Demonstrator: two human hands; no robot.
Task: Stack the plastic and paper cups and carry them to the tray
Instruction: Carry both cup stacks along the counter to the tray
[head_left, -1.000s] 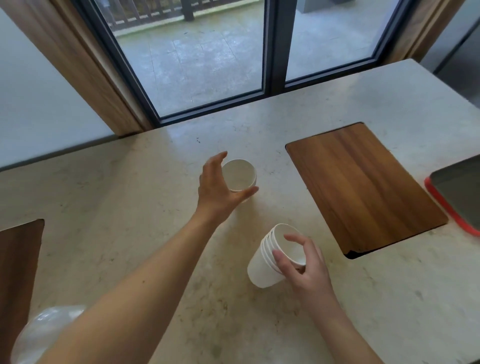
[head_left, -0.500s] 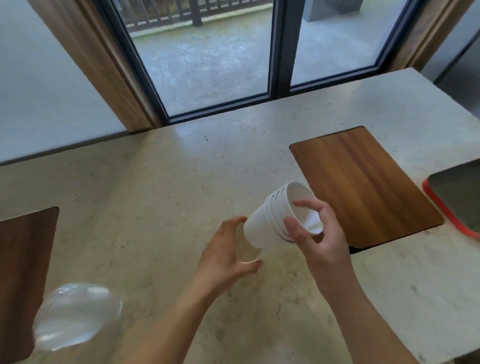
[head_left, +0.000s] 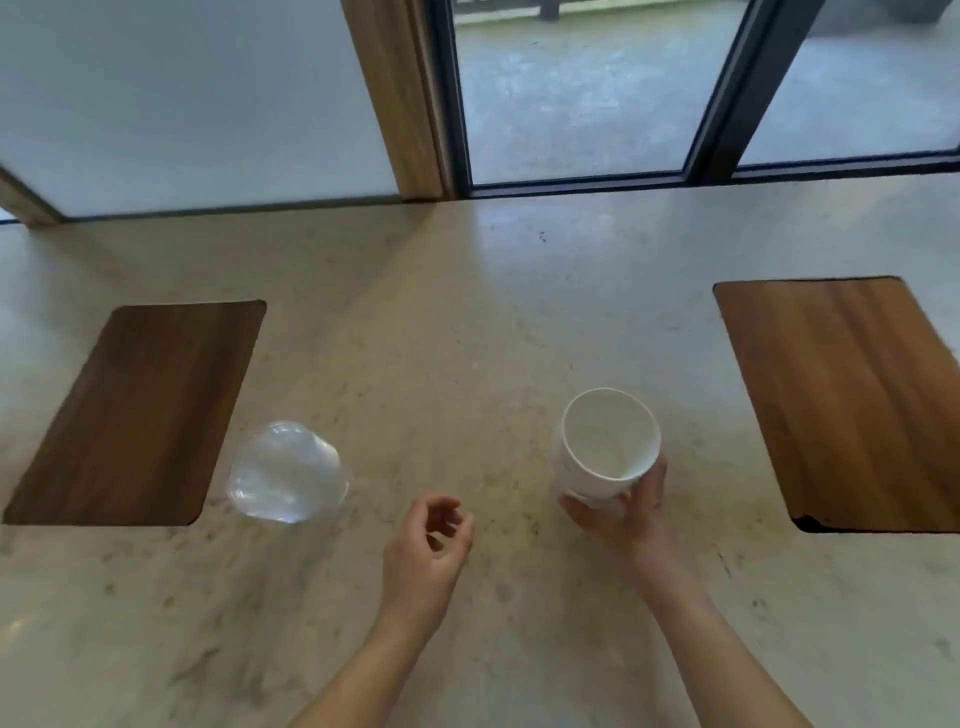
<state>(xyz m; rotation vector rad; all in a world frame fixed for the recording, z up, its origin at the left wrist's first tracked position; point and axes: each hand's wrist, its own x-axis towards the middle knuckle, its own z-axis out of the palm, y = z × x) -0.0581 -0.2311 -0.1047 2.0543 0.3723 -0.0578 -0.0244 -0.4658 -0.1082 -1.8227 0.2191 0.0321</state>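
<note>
My right hand (head_left: 626, 512) grips a stack of white paper cups (head_left: 605, 441) from below, held just above the counter with the mouth facing up toward me. My left hand (head_left: 428, 551) hovers empty to the left of the stack, fingers loosely curled and apart. A clear plastic cup stack (head_left: 285, 470) lies on its side on the counter further left, beside a wooden inlay. The tray is out of view.
The pale stone counter (head_left: 441, 338) has two dark wooden inlays, one at the left (head_left: 135, 410) and one at the right (head_left: 841, 395). Glass doors with dark frames (head_left: 722, 104) run along the far edge.
The single paper cup my left hand held has gone onto the bottom of the stack. My left hand has let go and drawn back. The view has swung left, taking the red tray out of sight.
</note>
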